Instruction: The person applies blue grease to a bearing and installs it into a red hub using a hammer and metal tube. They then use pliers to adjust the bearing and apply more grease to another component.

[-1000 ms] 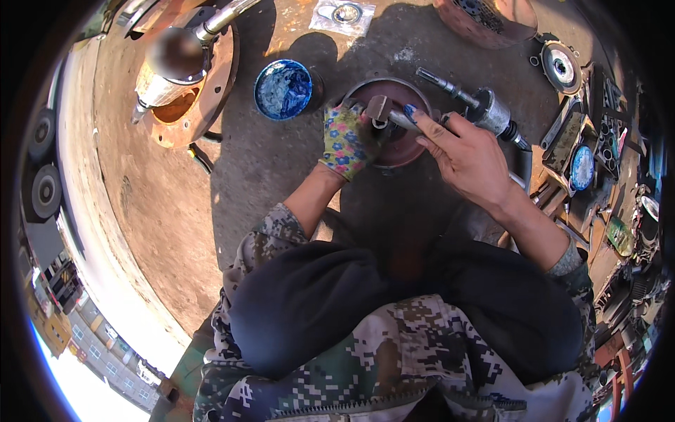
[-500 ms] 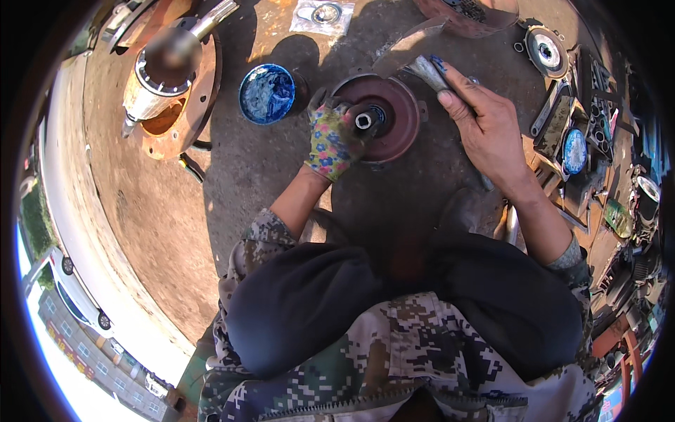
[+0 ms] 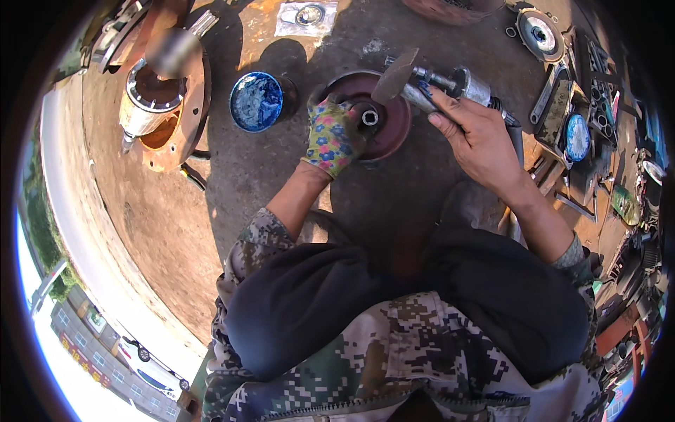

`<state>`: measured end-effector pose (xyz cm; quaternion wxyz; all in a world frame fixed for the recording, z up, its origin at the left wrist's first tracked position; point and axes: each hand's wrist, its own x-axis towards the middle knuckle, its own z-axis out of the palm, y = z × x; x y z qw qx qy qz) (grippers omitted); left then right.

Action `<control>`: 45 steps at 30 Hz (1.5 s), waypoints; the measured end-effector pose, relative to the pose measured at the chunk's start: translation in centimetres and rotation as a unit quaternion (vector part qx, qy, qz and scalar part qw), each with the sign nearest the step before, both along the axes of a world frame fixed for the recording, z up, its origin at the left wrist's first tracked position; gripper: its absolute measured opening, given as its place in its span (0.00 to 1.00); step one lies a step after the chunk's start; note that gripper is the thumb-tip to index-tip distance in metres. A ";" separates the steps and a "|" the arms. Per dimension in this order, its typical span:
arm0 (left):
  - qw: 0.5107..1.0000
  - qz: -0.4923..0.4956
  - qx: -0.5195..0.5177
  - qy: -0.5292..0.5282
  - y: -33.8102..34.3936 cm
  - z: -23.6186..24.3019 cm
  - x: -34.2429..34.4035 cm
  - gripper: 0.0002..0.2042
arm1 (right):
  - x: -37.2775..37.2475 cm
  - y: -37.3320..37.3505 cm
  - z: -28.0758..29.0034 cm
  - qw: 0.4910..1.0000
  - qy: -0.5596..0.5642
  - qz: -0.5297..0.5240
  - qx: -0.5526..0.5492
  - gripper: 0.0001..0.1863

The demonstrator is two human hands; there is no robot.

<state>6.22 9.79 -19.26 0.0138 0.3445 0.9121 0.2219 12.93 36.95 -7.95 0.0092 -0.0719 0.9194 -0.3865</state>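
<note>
My left hand (image 3: 330, 137), in a flowered glove with bare dark fingertips, grips a round maroon metal part (image 3: 394, 130) by its middle. At the part's centre stands a dark hub (image 3: 370, 118) with a bright ring-shaped end. My bare right hand (image 3: 478, 133) is closed on the metal handle of a flat-bladed scraper (image 3: 395, 77). Its blade hangs over the maroon part's upper right, close to the hub; whether they touch I cannot tell. Blue smears mark a right fingertip. Left of the part, an open tub of blue grease (image 3: 256, 102) stands on the ground.
Beyond my right hand lies a silver power tool (image 3: 472, 88). A bagged ring (image 3: 309, 15) is at the far side. A rusty flanged housing (image 3: 190, 105) stands left. A disc-shaped part (image 3: 541, 35), a blue-smeared lid (image 3: 577, 138) and wrenches (image 3: 548, 98) crowd the right.
The scraper has come down and left, its blade now over the maroon part near the hub. The silver power tool shows more behind my right hand. The whole view has shifted slightly.
</note>
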 end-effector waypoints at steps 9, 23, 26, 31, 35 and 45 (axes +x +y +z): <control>1.000 -0.003 -0.017 0.019 0.1 -0.1 0.2 0.15 | 1.5 -2.2 0.3 0.989 -0.031 0.071 0.129 0.23; 0.991 0.000 0.102 0.085 -4.3 -1.3 0.2 0.10 | 2.5 0.8 -0.4 0.996 -0.058 -0.036 -0.064 0.24; 0.993 -0.012 0.068 0.097 -3.9 -0.2 0.2 0.10 | 2.3 0.7 -0.3 0.993 -0.075 -0.040 -0.087 0.24; 0.994 -0.024 0.027 0.100 -3.4 -0.5 0.9 0.11 | 2.3 1.2 -0.6 0.995 -0.082 -0.032 -0.057 0.24; 0.998 -0.019 0.030 0.060 -3.3 -0.9 0.5 0.11 | 2.6 1.6 -1.1 0.995 -0.078 -0.032 -0.062 0.24; 0.997 -0.003 0.044 0.060 -2.9 -1.4 -0.2 0.18 | 1.8 0.8 -0.8 0.991 -0.112 -0.028 -0.072 0.24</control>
